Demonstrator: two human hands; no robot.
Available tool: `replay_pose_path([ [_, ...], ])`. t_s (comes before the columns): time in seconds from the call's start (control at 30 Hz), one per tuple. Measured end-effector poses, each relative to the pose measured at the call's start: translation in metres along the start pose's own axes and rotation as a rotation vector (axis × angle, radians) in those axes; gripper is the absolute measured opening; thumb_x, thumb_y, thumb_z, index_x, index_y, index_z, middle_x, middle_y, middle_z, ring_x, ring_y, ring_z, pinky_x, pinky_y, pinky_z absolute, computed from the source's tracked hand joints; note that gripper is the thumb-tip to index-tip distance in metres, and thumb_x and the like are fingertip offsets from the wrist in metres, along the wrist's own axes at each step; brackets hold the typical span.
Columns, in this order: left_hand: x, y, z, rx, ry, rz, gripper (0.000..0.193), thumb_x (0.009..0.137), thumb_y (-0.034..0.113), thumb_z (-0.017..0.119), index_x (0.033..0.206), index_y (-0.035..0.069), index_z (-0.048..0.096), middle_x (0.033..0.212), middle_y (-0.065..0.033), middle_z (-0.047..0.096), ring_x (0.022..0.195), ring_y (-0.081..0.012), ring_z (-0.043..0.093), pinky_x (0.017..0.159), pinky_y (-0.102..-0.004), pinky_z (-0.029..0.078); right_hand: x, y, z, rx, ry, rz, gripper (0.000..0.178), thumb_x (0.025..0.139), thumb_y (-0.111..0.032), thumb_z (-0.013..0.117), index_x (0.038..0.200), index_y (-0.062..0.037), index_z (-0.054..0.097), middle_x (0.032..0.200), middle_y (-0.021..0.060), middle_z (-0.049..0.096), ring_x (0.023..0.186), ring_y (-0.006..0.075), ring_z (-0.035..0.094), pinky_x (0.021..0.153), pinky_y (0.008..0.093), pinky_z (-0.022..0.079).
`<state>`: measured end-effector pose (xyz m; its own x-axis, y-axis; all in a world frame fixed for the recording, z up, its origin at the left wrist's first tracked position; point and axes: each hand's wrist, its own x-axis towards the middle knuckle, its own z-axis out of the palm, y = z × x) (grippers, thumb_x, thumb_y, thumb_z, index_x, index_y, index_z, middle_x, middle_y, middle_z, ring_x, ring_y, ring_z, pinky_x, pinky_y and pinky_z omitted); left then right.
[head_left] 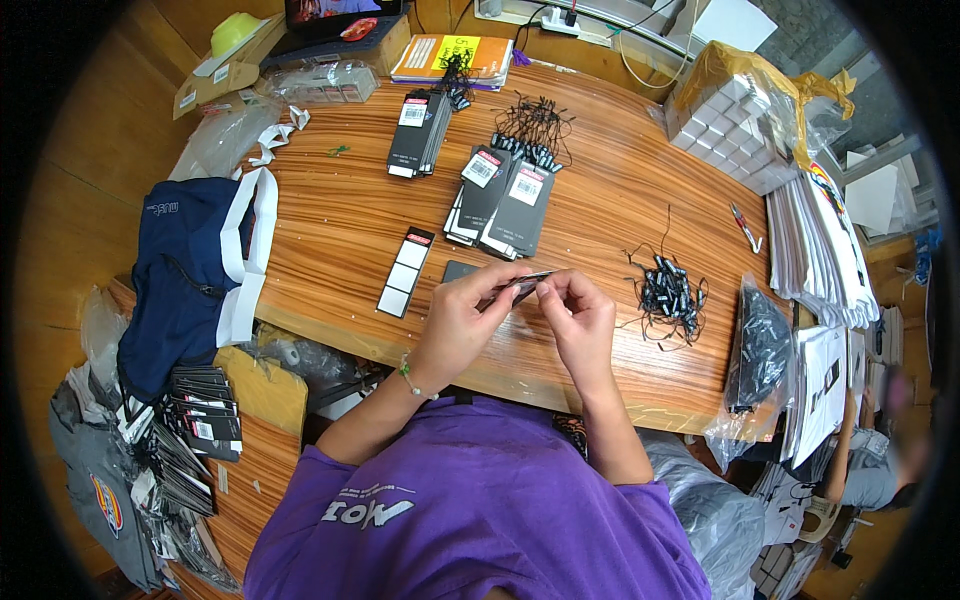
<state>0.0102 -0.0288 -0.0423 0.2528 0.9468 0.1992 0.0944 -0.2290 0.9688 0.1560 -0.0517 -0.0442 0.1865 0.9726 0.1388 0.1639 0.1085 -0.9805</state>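
Both of my hands meet above the table's front edge, closed on a dark hang tag [514,289] tilted nearly edge-on. My left hand [466,312] pinches its left part, and the fingers of my right hand [580,318] grip the right end. Beneath the left fingers, part of another dark card [458,271] lies on the wood. To its left is a black strip with white label panels [403,274]. Just beyond my hands are piled black hang tags [520,208] with white stickers and black strings. A second stack of tags [412,130] lies farther back.
A tangle of black tag strings [672,300] lies right of my hands, near a bagged black bundle [758,345]. A pen [745,228], stacked white packages [820,245] and a box bundle [730,115] line the right side. Navy fabric [180,270] hangs over the left edge.
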Motion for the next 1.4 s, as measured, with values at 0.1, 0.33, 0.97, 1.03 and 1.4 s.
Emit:
replay_pose_path([
  [0.1,-0.001,0.002,0.000,0.101,-0.001,0.041,0.023,0.081,-0.002,0.057,0.103,0.002,0.062,0.096,-0.0101,0.066,0.081,-0.0156,0.065,0.067,-0.0256,0.051,0.000,0.001,0.000,-0.038,0.008,-0.006,0.008,0.080,-0.003,0.061,0.076,0.0036,0.057,0.061,0.0047,0.056,0.052,0.0075,0.046,0.048,0.0225,0.037],
  [0.33,0.000,0.007,0.000,0.337,-0.027,0.273,0.020,0.078,-0.002,0.059,0.097,0.001,0.063,0.093,-0.0124,0.064,0.082,-0.0249,0.063,0.069,-0.0303,0.050,0.000,-0.010,-0.003,-0.565,0.002,-0.353,0.006,0.072,0.001,0.059,0.074,0.0013,0.053,0.071,0.0171,0.055,0.067,0.0329,0.054,0.060,0.0384,0.044],
  [0.97,0.009,0.011,0.006,0.249,-0.015,0.226,0.023,0.080,0.000,0.057,0.103,0.001,0.062,0.096,-0.0123,0.064,0.085,-0.0235,0.063,0.073,-0.0302,0.050,0.010,0.006,-0.016,-0.001,-0.075,0.043,0.008,0.083,-0.003,0.058,0.077,0.0021,0.057,0.064,-0.0034,0.051,0.057,0.0019,0.040,0.050,0.0180,0.032],
  [1.03,0.009,0.012,0.006,0.159,-0.039,0.117,0.023,0.082,0.000,0.057,0.104,0.001,0.062,0.096,-0.0120,0.065,0.083,-0.0201,0.063,0.071,-0.0282,0.050,0.011,0.002,-0.017,0.008,-0.085,0.065,0.008,0.083,-0.003,0.059,0.078,0.0017,0.058,0.064,-0.0035,0.051,0.057,0.0017,0.040,0.050,0.0179,0.032],
  [1.4,0.009,0.005,0.007,0.169,-0.037,0.190,0.023,0.083,0.004,0.056,0.105,0.004,0.061,0.095,-0.0124,0.065,0.078,-0.0238,0.063,0.066,-0.0305,0.050,0.014,0.006,-0.022,0.000,-0.160,0.124,0.009,0.085,-0.006,0.059,0.079,0.0008,0.057,0.066,-0.0040,0.052,0.058,0.0023,0.042,0.052,0.0173,0.032],
])
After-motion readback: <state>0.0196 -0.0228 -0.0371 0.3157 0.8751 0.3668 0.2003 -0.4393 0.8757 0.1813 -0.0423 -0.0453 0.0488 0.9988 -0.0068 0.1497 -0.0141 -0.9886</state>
